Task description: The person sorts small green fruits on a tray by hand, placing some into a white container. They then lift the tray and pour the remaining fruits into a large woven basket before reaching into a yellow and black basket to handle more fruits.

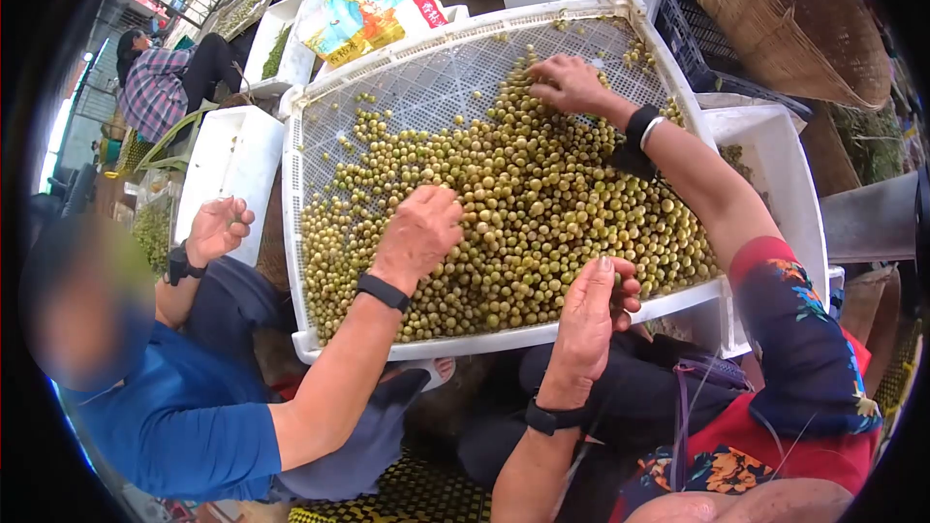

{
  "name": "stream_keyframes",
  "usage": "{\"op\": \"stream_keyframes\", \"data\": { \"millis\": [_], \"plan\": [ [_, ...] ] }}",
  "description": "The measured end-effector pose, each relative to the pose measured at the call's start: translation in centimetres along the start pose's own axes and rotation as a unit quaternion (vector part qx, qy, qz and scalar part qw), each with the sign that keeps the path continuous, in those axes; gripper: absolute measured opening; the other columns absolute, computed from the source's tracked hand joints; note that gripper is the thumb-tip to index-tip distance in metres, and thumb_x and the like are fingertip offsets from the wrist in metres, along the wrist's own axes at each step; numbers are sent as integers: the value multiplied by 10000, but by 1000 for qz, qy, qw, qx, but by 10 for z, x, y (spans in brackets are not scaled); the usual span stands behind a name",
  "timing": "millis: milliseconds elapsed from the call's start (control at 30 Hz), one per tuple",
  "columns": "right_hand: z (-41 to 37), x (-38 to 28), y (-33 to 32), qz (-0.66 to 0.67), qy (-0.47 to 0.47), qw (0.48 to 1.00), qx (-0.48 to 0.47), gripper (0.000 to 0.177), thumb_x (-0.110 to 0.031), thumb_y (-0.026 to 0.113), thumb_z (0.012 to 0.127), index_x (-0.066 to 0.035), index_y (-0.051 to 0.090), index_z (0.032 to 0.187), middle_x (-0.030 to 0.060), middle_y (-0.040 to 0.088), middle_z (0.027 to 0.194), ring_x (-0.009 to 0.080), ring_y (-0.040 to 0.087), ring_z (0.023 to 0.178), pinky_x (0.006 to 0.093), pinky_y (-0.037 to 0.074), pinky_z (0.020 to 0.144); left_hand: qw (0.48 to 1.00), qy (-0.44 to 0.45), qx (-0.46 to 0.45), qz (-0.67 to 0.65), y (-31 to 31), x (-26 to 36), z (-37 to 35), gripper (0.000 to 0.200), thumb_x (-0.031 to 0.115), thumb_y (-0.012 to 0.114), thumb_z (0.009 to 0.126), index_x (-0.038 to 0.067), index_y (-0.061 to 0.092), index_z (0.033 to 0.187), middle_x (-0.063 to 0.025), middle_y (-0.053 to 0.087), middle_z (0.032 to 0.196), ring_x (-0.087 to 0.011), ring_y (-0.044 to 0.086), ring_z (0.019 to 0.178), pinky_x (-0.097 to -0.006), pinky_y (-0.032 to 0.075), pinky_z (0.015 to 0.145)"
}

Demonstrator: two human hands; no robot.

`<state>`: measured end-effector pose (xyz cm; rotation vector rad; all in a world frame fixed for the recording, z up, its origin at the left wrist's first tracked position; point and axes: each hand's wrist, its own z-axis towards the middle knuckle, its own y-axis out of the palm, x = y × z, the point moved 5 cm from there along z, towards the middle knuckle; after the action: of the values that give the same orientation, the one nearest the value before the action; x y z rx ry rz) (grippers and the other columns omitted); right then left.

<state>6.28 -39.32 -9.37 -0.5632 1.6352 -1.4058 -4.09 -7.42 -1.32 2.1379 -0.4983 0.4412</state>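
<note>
Many small round green-yellow fruits (542, 203) lie in a white perforated tray (441, 42). Over the tray's upper right part, my right hand (572, 85) reaches down to the edge of the pile, its fingers somewhat apart. My left hand (587, 324) is at the tray's near edge, palm turned inward and fingers curled; what they hold, if anything, is hidden. A co-worker's hand (418, 232) is over the left side of the pile, fingers bent down. The same person's other hand (221, 230) is raised outside the tray, holding small green fruit.
A co-worker in a blue shirt (203, 441) sits at left. White foam boxes (232, 169) flank the tray. Behind stand a printed bag (376, 15), a dark crate (690, 39) and a wicker basket (775, 19). Another person (155, 87) sits further back.
</note>
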Motion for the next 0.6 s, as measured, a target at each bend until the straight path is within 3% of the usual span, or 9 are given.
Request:
{"op": "stream_keyframes", "data": {
  "millis": [133,200,300,400,600],
  "plan": [
    [-60,-53,2,95,-176,975,-97,530,-540,533,925,-139,557,1271,105,552,1103,259,514,1041,423,425,864,998,-24,-47,25,13,-1,-3,271,329,447,1032,90,575,1022,-10,582,856,-75,555,701,-187,410,556],
    [-95,-65,-1,177,-225,953,-100,552,-544,554,916,-106,567,1252,112,548,1070,247,519,991,392,430,831,990,-49,-106,82,20,-9,-3,283,340,439,1034,93,574,1018,5,582,849,-53,541,691,-175,394,543],
    [-143,-78,-27,145,-266,942,-145,523,-531,594,894,-104,605,1195,115,550,1029,248,510,945,407,423,810,985,-64,-129,96,23,-19,-3,291,348,435,1035,93,573,1021,18,582,841,-34,523,660,-166,378,522],
    [-186,-82,-50,109,-305,928,-183,320,-396,678,863,-153,659,1070,83,547,1078,264,491,1012,421,381,874,981,-74,-137,119,24,-23,-6,294,348,439,1034,90,576,1014,18,580,832,-30,517,638,-164,374,512],
    [-205,-35,-70,46,-271,939,-206,239,-252,764,753,-216,695,978,53,543,1227,302,400,1244,501,295,1010,999,11,-21,49,1,1,-10,236,287,477,1023,85,595,988,-5,588,823,-70,536,648,-198,417,529]
  ]
}}
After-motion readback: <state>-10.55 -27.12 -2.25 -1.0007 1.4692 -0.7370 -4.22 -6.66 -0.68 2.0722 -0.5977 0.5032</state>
